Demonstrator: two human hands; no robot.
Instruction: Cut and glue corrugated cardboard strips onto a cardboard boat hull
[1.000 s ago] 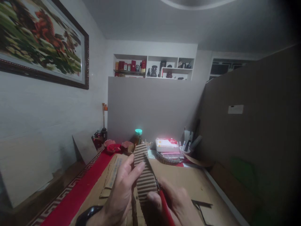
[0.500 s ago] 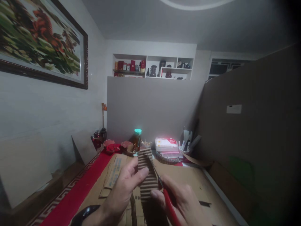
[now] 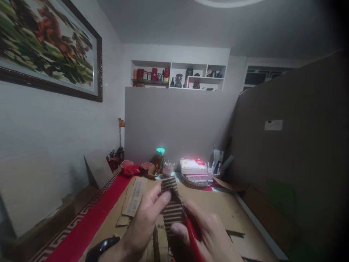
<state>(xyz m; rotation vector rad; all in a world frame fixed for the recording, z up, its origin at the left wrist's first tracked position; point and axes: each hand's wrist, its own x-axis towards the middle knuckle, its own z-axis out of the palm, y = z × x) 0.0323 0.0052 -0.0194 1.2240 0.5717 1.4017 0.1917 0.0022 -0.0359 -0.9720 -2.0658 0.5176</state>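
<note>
The step in hand looks like trimming a ridged cardboard strip (image 3: pixel 173 211), held up between the hands over a cardboard sheet (image 3: pixel 215 205). The left hand (image 3: pixel 148 211) pinches the strip near its far end, thumb on the ridges; the right hand (image 3: pixel 208 227) is closed around the red handle of what seem to be scissors (image 3: pixel 192 234), its thumb by the strip's lower part. The blade lies along the right edge; whether it bites cannot be told. A further cut would call for a steady left pinch, fingertips clear of the blade line.
</note>
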